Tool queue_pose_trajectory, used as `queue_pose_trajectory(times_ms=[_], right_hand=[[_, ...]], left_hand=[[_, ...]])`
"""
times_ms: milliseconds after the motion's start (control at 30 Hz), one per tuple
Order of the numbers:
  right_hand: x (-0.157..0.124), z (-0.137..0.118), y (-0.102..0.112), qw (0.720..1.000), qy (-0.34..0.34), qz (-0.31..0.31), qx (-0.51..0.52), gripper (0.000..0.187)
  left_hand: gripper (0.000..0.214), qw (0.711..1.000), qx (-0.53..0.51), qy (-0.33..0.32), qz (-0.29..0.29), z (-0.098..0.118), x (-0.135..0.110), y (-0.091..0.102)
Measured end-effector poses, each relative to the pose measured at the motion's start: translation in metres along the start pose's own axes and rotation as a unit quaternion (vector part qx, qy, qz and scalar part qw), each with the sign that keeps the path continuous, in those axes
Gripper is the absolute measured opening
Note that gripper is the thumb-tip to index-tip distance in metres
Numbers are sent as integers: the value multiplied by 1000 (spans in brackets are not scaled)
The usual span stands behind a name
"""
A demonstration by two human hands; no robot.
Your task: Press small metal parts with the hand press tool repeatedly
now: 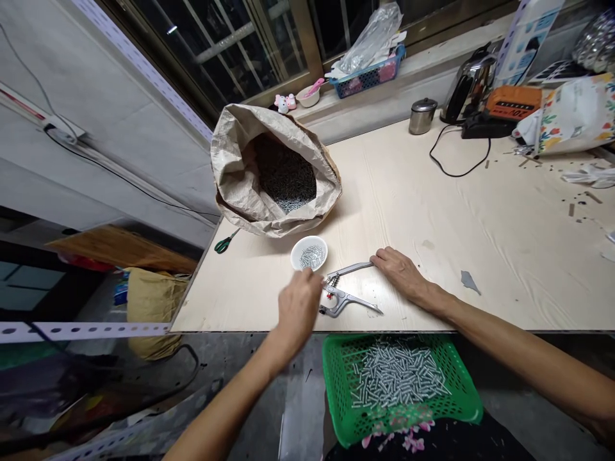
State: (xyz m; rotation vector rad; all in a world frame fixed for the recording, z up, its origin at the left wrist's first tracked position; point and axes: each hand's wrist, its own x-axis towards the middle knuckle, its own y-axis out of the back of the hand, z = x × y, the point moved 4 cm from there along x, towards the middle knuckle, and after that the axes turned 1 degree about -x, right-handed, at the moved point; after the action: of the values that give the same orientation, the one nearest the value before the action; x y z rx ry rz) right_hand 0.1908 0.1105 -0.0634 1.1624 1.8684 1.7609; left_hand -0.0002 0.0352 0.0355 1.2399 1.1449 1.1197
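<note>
Spring-loaded hand pliers (353, 299) with two grey metal handles spread apart lie on the table near its front edge. The fingers of my right hand (400, 272) are closed on the end of the upper handle. My left hand (298, 306) is at the head of the pliers, its fingers pinched together; what they hold, if anything, is hidden. Just beyond it stands a white bowl (298, 257) of small silvery metal pieces. Below the table edge, a green plastic basket (339, 390) holds many short silvery metal pins.
A large paper sack (235, 186) with dark metal pieces stands open behind the bowl. Green-handled scissors (223, 245) lie at the left. A grey scrap (469, 282) is on the table (519, 230). At the back right are a metal canister (423, 117), kettle (468, 83) and floral bag (574, 118).
</note>
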Motion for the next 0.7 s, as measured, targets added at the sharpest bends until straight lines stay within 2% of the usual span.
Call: queue_pose_trajectory(times_ms=[67,133,267,367,500,600,700], right_hand=[[1,0,-1,1000,-3,3,-5,27],[2,0,-1,1000,-4,0,-9,27],[4,2,2,1000,-15,-26,-4,27],[6,4,3,998,-24,-57,-3,30],[6,5,2,997,-34,-73,-2,32],[6,6,2,997,-36,-67,7,31],[6,7,0,997,-40,-64,13,30]], left_hand=[[22,998,14,68,-10,-27,32,1],[23,990,20,123,-70,-48,59,-9],[28,978,39,167,-121,-60,90,-34],[27,973,37,178,-140,-59,97,-44],[25,977,30,167,-130,-61,99,-44],[24,985,-6,151,-85,-64,95,-38],[23,985,-87,147,-11,-64,82,-27]])
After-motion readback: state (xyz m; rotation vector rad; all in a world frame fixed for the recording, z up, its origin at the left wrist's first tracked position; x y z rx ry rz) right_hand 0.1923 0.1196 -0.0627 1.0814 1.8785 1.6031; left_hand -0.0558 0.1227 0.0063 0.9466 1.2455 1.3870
